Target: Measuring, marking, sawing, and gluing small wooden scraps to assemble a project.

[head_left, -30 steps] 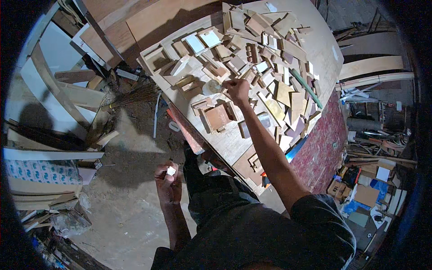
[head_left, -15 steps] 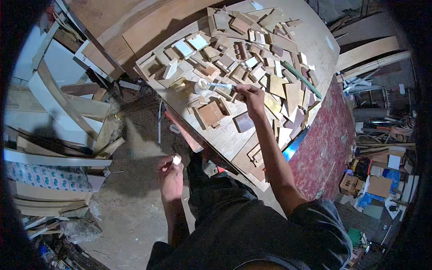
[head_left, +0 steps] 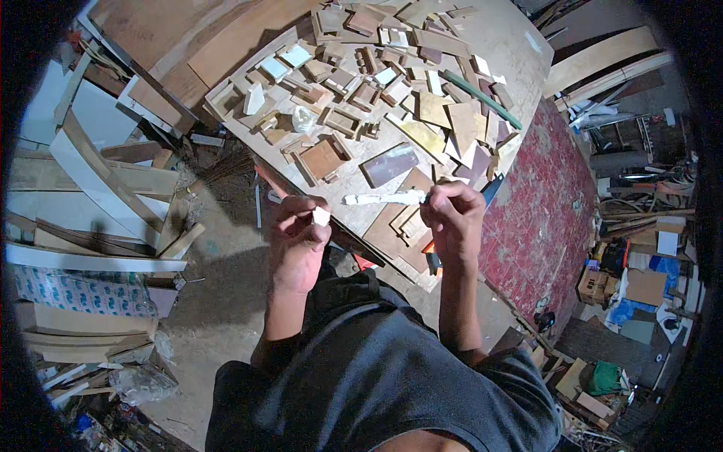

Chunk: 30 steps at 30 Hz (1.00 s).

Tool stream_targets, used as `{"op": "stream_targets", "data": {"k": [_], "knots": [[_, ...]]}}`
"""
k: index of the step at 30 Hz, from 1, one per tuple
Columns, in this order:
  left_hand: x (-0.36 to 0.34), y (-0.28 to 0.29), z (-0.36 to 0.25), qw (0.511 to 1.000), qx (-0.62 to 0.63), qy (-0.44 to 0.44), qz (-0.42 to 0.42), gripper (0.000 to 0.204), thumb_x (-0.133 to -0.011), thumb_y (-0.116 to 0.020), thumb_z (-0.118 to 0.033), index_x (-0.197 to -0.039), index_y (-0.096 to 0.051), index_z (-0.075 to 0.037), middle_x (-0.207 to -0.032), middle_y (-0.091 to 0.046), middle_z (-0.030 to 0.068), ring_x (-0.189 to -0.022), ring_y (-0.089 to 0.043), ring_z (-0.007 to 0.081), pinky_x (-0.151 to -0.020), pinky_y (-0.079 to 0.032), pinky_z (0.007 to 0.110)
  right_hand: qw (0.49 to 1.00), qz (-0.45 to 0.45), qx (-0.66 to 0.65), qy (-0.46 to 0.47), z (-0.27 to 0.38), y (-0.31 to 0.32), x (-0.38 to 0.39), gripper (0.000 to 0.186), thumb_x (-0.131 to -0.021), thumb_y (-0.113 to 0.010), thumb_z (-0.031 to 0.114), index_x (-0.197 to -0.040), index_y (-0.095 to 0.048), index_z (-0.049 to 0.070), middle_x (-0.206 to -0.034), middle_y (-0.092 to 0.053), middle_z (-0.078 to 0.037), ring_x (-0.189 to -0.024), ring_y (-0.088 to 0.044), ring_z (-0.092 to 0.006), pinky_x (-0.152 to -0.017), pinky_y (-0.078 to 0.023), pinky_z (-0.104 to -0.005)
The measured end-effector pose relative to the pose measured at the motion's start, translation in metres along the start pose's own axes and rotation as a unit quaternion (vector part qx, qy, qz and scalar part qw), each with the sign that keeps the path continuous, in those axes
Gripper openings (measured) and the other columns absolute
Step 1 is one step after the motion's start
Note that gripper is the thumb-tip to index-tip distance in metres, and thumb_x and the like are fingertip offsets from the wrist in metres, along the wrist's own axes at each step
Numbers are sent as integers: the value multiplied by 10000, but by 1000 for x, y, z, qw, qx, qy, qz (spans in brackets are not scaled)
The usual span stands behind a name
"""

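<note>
My left hand (head_left: pixel 300 248) is raised at the near left edge of the workbench, its fingers pinched on a small pale wood piece (head_left: pixel 321 216). To its right, my right hand (head_left: pixel 456 222) grips a narrow stick (head_left: pixel 382 198) coated in white, held level and pointing left toward my left hand. A small white-smeared container (head_left: pixel 303 119) stands among small wooden pieces on the bench (head_left: pixel 520 45). Beyond my hands lie open box-like wooden parts (head_left: pixel 322 159), a dark flat panel (head_left: pixel 388 166), yellowish boards (head_left: pixel 422 137) and a long green strip (head_left: pixel 482 99).
Curved boards and offcuts (head_left: pixel 103 181) are piled at the left, by a bare concrete floor (head_left: pixel 215 316) and a broom. A red sheet (head_left: pixel 538 218) extends right of the bench. Cartons, scraps and long strips (head_left: pixel 644 286) crowd the right side.
My right hand has drawn back from the white container with the coated stick. My left hand has risen and moved right, still holding its small piece, so the two hands are closer.
</note>
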<state>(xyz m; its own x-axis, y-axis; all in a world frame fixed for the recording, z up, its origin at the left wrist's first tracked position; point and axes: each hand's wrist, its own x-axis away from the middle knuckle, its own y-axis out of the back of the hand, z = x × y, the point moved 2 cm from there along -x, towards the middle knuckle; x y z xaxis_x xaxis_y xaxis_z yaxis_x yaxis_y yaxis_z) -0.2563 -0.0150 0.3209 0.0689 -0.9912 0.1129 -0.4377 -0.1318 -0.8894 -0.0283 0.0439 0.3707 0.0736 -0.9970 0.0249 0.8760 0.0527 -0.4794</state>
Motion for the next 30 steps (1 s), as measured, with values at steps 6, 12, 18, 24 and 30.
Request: {"op": "stream_targets", "data": {"k": [6,12,18,24,30], "knots": [[26,-44,15,1000,7,4,22,419,-693,-758,121,-1045,-630,-66,-1067,-652,86,-869,-609,132,-673,-478,234,992,-9,66,104,34,7,49,131,-782,-737,-107,-898,-697,-64,-823,-669,-166,-572,-590,-144,-452,-462,-241],[47,-61,30,999,-6,15,35,415,-666,-781,139,-1004,-639,-55,-1048,-650,84,-826,-603,121,-660,-468,228,918,42,289,270,65,14,78,131,-720,-772,-83,-835,-727,-40,-807,-706,-178,-645,-659,-181,-546,-511,-259],[62,-71,37,998,-50,28,13,381,-689,-810,63,-1000,-627,-58,-995,-643,87,-712,-565,94,-539,-422,195,868,122,343,337,95,22,93,172,-667,-805,-14,-833,-764,8,-806,-730,-160,-681,-698,-194,-571,-514,-265],[66,-80,42,998,-40,40,3,360,-713,-786,45,-1005,-609,-70,-976,-644,98,-643,-542,78,-495,-409,184,850,102,354,377,107,36,108,142,-659,-832,18,-783,-767,37,-783,-730,-137,-635,-669,-174,-578,-499,-263],[72,-83,44,999,-38,25,4,298,-728,-749,66,-953,-605,-64,-990,-651,111,-647,-553,81,-508,-425,175,880,61,309,356,91,37,114,157,-668,-830,3,-810,-765,21,-827,-733,-146,-656,-667,-175,-595,-497,-263]]}}
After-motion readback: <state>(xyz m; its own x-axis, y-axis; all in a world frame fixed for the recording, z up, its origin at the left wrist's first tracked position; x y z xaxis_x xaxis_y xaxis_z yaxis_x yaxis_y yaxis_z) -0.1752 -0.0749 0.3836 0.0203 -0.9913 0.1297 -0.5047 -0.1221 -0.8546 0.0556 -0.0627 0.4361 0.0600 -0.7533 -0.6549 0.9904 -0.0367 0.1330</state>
